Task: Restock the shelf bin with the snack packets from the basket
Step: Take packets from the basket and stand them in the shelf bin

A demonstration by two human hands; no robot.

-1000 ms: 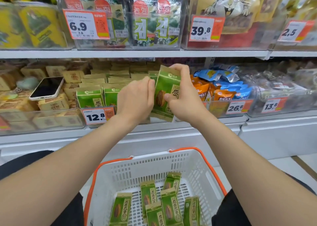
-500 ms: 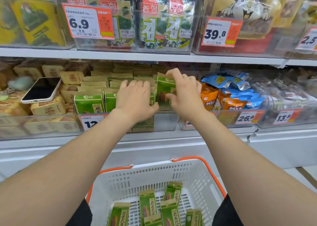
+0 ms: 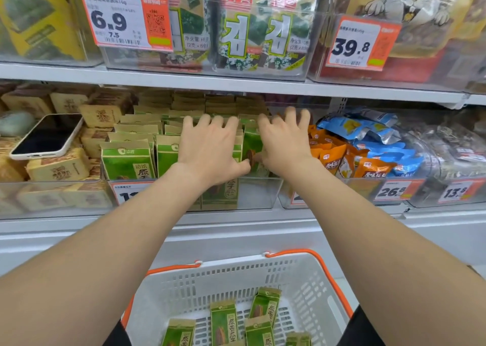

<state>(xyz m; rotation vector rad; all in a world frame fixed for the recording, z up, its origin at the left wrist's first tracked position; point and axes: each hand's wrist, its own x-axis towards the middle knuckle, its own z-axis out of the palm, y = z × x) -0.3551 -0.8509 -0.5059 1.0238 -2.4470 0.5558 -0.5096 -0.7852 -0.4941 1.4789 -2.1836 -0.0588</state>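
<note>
1. Both hands reach forward into the clear shelf bin (image 3: 259, 193) on the middle shelf. They sit side by side and almost touch.
2. The left hand (image 3: 210, 148) lies flat, fingers straight and spread over the tops of the rows of green packets (image 3: 128, 159) standing in the bin. It grasps nothing.
3. The right hand (image 3: 285, 143) is splayed the same way. Its palm presses on one upright snack packet (image 3: 251, 145), its fingers are not curled round it, and its thumb lies low on the front.
4. That snack packet stands between the two hands at the front right of the bin, and the left thumb touches its face.
5. Below the wrists, between the forearms, sits a white basket (image 3: 200, 285) with orange handles. More loose packets (image 3: 224, 322) lie on its floor.
6. Left of the left hand, a phone (image 3: 47, 135) lies screen up on tan boxes (image 3: 59, 168) in the next bin.
7. Right of the right hand are orange packets (image 3: 332, 159), with blue packets (image 3: 368, 132) behind them.
8. Above the fingers runs a white shelf edge (image 3: 236, 82). Over it stand seaweed packs (image 3: 259, 30) and price tags reading 6.9 (image 3: 123, 17) and 39.8 (image 3: 360, 43).
9. Under the bins, a pale cabinet front (image 3: 236, 238) runs down behind the basket.
</note>
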